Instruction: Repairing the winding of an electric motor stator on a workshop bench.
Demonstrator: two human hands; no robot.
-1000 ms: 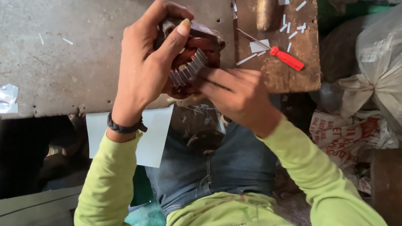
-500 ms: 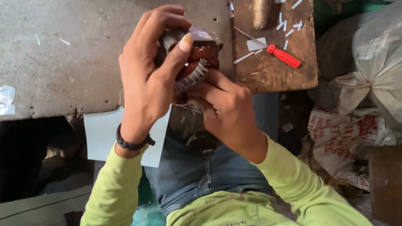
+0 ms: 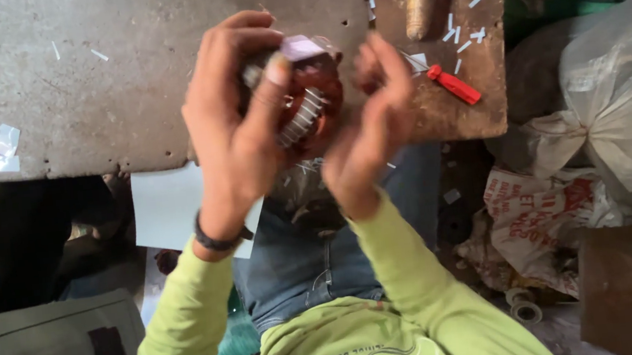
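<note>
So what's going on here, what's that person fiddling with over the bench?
A person in a green long-sleeved top holds a round motor winding, reddish with metal slots, up over a grey workbench. The left hand has its grip wrapped around it, thumb pressed on top. The right hand sits against its other side, fingers spread. On a wooden board beyond lie a red-handled tool and small white paper strips. Plastic sacks are heaped beside it.

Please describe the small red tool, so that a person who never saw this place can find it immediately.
Look at the brown wooden board at the top right, beside the grey bench. The red-handled tool lies there slanted, right of the right hand. It is the only bright red thing among white scraps.
</note>
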